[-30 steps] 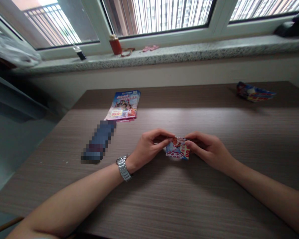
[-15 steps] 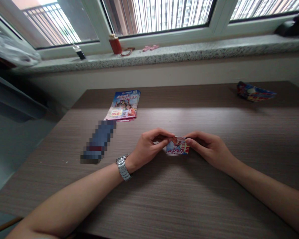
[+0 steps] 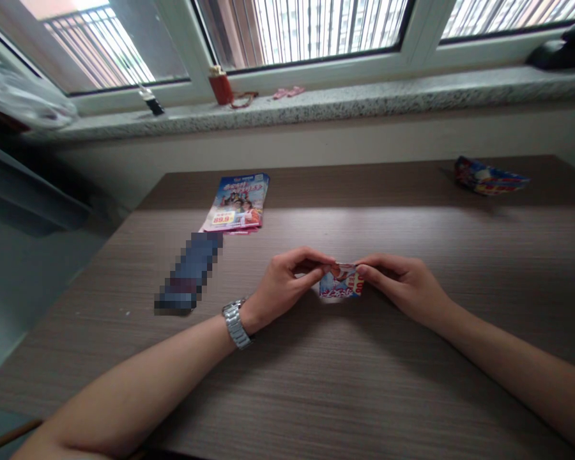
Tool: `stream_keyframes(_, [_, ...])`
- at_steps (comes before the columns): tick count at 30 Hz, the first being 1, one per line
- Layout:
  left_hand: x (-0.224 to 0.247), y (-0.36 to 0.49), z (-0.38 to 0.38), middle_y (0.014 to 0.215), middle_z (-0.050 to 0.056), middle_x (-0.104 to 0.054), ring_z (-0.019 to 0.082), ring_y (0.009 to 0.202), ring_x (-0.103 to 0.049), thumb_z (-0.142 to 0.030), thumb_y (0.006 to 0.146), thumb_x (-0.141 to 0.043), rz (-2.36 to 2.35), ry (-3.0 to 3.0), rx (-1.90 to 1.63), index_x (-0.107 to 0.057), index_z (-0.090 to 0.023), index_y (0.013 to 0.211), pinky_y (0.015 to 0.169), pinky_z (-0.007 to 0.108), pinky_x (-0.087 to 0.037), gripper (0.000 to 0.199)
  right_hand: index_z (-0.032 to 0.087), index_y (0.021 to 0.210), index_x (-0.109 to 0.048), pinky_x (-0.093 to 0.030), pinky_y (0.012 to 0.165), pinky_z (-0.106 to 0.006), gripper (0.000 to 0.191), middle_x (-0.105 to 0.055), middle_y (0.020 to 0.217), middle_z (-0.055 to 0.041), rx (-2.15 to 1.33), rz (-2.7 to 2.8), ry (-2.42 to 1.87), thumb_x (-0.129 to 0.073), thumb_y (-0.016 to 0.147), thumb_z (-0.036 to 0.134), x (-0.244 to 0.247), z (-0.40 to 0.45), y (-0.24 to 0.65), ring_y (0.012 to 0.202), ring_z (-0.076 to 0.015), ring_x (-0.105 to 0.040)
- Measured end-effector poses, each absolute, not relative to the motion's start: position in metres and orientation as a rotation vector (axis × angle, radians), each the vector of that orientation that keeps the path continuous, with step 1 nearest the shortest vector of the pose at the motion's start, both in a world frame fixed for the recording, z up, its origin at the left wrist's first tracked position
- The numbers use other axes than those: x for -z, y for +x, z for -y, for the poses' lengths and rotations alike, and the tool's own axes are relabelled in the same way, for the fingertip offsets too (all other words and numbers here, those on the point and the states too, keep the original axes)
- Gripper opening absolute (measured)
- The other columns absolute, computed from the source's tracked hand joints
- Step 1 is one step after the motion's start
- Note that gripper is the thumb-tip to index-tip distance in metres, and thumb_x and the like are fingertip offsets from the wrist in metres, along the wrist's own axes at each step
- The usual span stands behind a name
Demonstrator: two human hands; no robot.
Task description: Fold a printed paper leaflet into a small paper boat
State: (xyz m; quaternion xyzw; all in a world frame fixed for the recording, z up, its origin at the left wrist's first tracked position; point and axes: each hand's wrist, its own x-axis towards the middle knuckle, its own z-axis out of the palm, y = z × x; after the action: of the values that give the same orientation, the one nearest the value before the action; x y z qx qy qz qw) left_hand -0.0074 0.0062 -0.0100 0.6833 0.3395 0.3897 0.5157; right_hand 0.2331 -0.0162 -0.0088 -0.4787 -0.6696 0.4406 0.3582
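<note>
Between my two hands is a small folded paper flyer [image 3: 340,284], printed in blue, red and white, held just over the table. My left hand [image 3: 292,275], with a metal watch [image 3: 237,324] on its wrist, pinches the flyer's upper left corner between thumb and fingers. At the upper right corner, my right hand [image 3: 402,281] grips it the same way. The folds on the far side of the paper are hidden from me.
A stack of printed flyers [image 3: 239,201] lies at the back left of the wooden table [image 3: 364,383], beside a pixelated dark phone-like object [image 3: 189,275]. Toward the back right stands a folded paper piece [image 3: 489,177]. The stone windowsill [image 3: 364,96] carries a red lighter-like item [image 3: 220,86].
Both hands keep their pinch on the folded flyer in almost the same place. Nothing else on the table has visibly moved; the view has shifted very slightly.
</note>
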Motion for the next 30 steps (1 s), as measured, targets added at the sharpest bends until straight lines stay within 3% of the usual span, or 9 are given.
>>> stream_keyframes(4, [0.0098, -0.0079, -0.0063, 0.098, 0.006, -0.076, 0.015, 0.092, -0.073, -0.023, 0.092, -0.067, -0.826, 1.666, -0.979, -0.071, -0.015, 0.106, 0.088, 0.028, -0.061, 0.016, 0.026, 0.099, -0.076, -0.059, 0.077, -0.037, 0.024, -0.079, 0.096, -0.0039, -1.169, 1.657, -1.235, -0.065, 0.09, 0.046, 0.0084, 0.0151, 0.2328, 0.086, -0.0226, -0.073])
stream_keyframes(9, [0.01, -0.0084, -0.0055, 0.098, 0.006, -0.075, 0.015, 0.092, -0.073, -0.022, 0.093, -0.066, -0.824, 1.69, -1.039, -0.07, -0.016, 0.106, 0.087, 0.028, -0.062, 0.015, 0.026, 0.089, -0.071, -0.06, 0.068, -0.033, 0.02, -0.078, 0.085, -0.0034, -1.179, 1.511, -1.23, -0.074, 0.082, 0.045, 0.0116, 0.0141, 0.2325, 0.074, -0.0197, -0.072])
stream_keyframes(15, [0.007, -0.0084, -0.0028, 0.097, 0.006, -0.074, 0.014, 0.091, -0.072, -0.017, 0.093, -0.066, -0.792, 1.861, -1.125, -0.07, -0.016, 0.107, 0.084, 0.026, -0.061, 0.015, 0.026, 0.086, -0.07, -0.06, 0.069, -0.033, 0.022, -0.077, 0.083, -0.0032, -1.185, 1.481, -1.235, -0.076, 0.08, 0.046, 0.0123, 0.0158, 0.2325, 0.074, -0.0197, -0.072])
stream_keyframes(24, [0.0046, -0.008, -0.0022, 0.095, 0.006, -0.074, 0.013, 0.089, -0.071, -0.016, 0.094, -0.064, -0.79, 2.008, -1.168, -0.07, -0.017, 0.106, 0.081, 0.027, -0.06, 0.013, 0.027, 0.083, -0.069, -0.059, 0.08, -0.037, 0.02, -0.075, 0.091, -0.0039, -1.189, 1.486, -1.117, -0.074, 0.082, 0.046, 0.0103, 0.0174, 0.2309, 0.086, -0.0206, -0.07])
stream_keyframes(30, [0.005, -0.0079, -0.0023, 0.095, 0.006, -0.073, 0.013, 0.089, -0.07, -0.014, 0.092, -0.065, -0.769, 1.976, -1.163, -0.07, -0.017, 0.106, 0.08, 0.026, -0.059, 0.015, 0.028, 0.082, -0.069, -0.059, 0.081, -0.038, 0.022, -0.075, 0.092, -0.0043, -1.192, 1.488, -1.115, -0.074, 0.082, 0.05, 0.0078, 0.0166, 0.2306, 0.087, -0.0218, -0.069])
